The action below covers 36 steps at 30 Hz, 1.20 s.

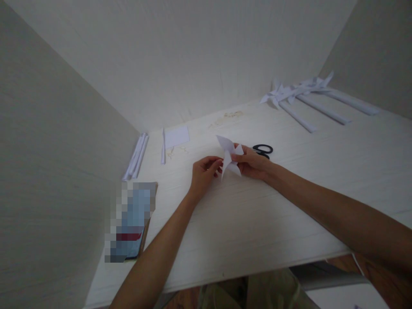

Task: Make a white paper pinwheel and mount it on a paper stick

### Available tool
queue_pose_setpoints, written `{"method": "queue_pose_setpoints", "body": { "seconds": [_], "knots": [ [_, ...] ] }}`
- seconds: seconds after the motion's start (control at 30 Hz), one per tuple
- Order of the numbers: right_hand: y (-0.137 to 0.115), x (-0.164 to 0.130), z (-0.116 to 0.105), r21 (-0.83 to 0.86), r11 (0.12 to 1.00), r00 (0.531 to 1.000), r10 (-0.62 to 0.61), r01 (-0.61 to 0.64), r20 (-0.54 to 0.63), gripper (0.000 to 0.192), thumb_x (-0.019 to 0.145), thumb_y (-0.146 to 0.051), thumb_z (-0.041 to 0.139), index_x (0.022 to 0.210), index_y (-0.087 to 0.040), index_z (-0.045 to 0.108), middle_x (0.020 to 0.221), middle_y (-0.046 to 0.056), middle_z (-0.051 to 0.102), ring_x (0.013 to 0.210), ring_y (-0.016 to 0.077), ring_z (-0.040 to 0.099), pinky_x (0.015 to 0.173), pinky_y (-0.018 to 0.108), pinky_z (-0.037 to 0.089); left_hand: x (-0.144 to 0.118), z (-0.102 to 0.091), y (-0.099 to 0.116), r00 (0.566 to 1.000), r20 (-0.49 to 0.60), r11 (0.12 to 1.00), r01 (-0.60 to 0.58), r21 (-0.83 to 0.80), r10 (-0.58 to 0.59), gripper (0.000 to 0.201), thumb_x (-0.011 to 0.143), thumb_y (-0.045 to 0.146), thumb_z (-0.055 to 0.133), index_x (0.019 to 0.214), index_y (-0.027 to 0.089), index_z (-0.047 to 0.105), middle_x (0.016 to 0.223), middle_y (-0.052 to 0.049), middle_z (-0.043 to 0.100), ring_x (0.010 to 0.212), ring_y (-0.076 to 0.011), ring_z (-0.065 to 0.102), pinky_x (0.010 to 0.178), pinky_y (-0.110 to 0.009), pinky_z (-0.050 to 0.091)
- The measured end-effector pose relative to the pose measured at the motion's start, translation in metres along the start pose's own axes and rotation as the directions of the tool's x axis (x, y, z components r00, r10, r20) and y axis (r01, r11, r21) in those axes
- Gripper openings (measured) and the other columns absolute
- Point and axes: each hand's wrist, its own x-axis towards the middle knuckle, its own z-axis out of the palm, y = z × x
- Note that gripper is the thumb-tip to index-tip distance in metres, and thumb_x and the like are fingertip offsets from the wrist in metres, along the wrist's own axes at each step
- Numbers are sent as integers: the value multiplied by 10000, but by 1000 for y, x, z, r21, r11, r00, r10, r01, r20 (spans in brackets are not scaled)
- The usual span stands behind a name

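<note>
A small white folded paper piece [229, 156] with pointed flaps is held just above the white table [244, 223], near its middle. My left hand [204, 171] pinches its left edge with thumb and fingertips. My right hand [252, 164] grips its right side, fingers curled around the folds. Both forearms reach in from the near edge. Black-handled scissors [263, 149] lie on the table just behind my right hand, their blades hidden by it.
Finished white paper pinwheels on rolled paper sticks [302, 101] lie at the back right. A flat paper sheet [177, 136] and a thin paper roll [163, 146] lie at the back left, more rolls [137, 156] along the left wall. A blurred flat object [130, 221] sits near left.
</note>
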Motion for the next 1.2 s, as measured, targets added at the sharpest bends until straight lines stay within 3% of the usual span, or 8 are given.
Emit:
{"method": "queue_pose_setpoints", "body": {
  "seconds": [0.3, 0.7, 1.2],
  "knots": [
    [-1, 1, 0, -41, 999, 999, 11, -13, -39, 201, 654, -58, 623, 798, -171, 541, 673, -39, 580, 600, 75, 548, 581, 191, 470, 1, -2, 2, 1000, 1, 1000, 18, 4, -18, 137, 696, 265, 591, 713, 138, 643, 586, -23, 627, 468, -77, 538, 396, -164, 394],
    [-1, 2, 1, -28, 999, 999, 19, -21, -51, 228, 605, -88, 681, 774, -168, 550, 664, -38, 591, 599, 68, 555, 562, 163, 461, 2, -2, 0, 999, 16, 999, 37, -35, -37, 163, 671, 297, 600, 695, 138, 629, 539, -6, 601, 430, -71, 506, 382, -168, 372],
    [-1, 0, 4, -23, 1000, 1000, 13, -12, 21, 248, 560, -189, 737, 760, -168, 592, 620, -37, 629, 548, 85, 579, 522, 172, 472, 0, -2, 2, 997, 63, 999, 34, -39, -32, 165, 670, 290, 577, 636, 131, 606, 521, 6, 578, 429, -67, 479, 431, -186, 381]
  ]
}}
